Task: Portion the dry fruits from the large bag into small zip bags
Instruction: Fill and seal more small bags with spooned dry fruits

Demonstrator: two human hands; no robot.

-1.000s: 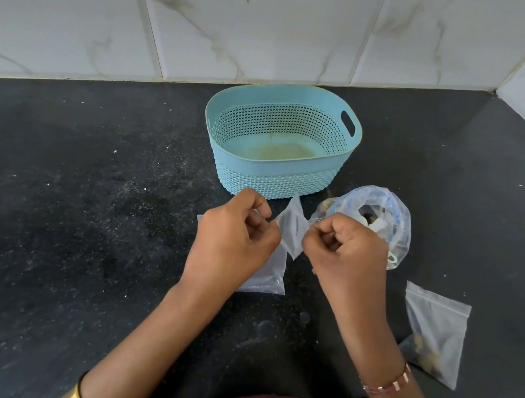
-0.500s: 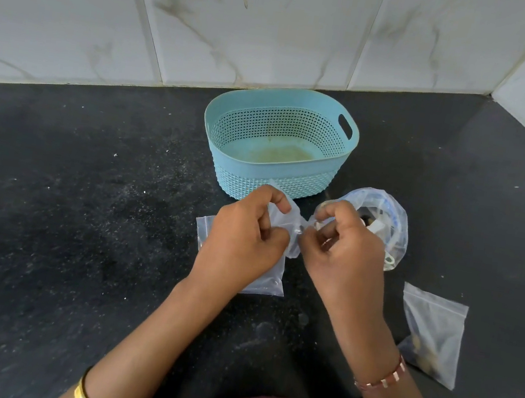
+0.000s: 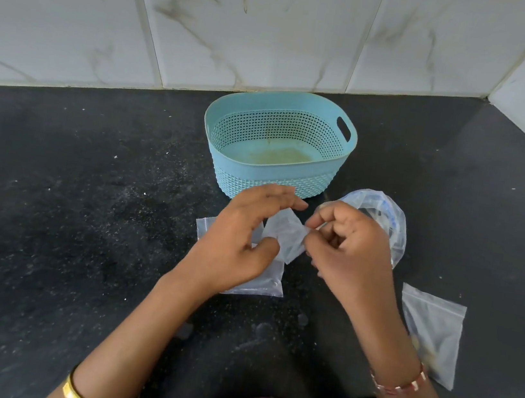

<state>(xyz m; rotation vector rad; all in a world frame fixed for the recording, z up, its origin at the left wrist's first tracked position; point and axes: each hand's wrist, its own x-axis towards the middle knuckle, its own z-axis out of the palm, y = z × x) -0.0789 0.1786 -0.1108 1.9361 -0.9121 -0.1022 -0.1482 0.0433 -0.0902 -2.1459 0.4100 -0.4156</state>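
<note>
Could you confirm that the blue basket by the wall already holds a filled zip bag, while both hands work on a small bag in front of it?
Not quite. The head view shows no bag in the blue basket, only a brownish stain on its floor. The zip bag with dry fruits lies on the counter to the right. The rest holds: the left hand and right hand work on a small bag in front of the basket.

Small clear zip bag: empty, crumpled, held above the bench between both hands.
Flat clear zip bags: lying on the bench beneath it.
Filled zip bag: flat at right, dry fruits at bottom.
Large bag: clear, open-mouthed, right of centre.
</note>
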